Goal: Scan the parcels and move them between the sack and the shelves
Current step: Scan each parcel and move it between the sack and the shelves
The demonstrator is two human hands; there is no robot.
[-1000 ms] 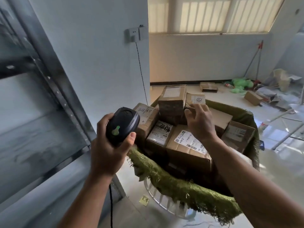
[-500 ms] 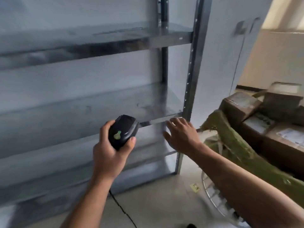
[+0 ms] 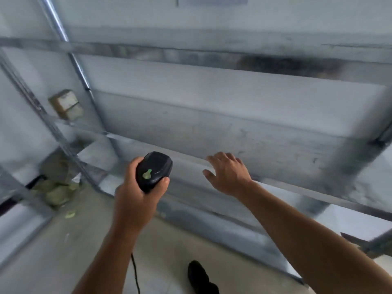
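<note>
My left hand point(image 3: 135, 198) grips a black barcode scanner point(image 3: 153, 170) with a green mark on its top; its cable point(image 3: 135, 272) hangs down past my forearm. My right hand point(image 3: 228, 175) is held out with fingers spread and holds nothing, just in front of the edge of a grey metal shelf point(image 3: 265, 145). The shelf boards before me are bare. A small brown parcel point(image 3: 65, 105) sits on a shelf at the far left. The sack is out of view.
The shelf unit's upright posts point(image 3: 82, 77) stand at the left. Crumpled green-grey sacking point(image 3: 57, 185) lies on the floor under the left shelf. My dark shoe point(image 3: 199, 276) shows on the concrete floor at the bottom.
The view has swung left, away from the sack of parcels, to face the shelves. My right hand left the parcels in the sack and now hovers empty by the shelf edge. The scanner stays in my left hand.
</note>
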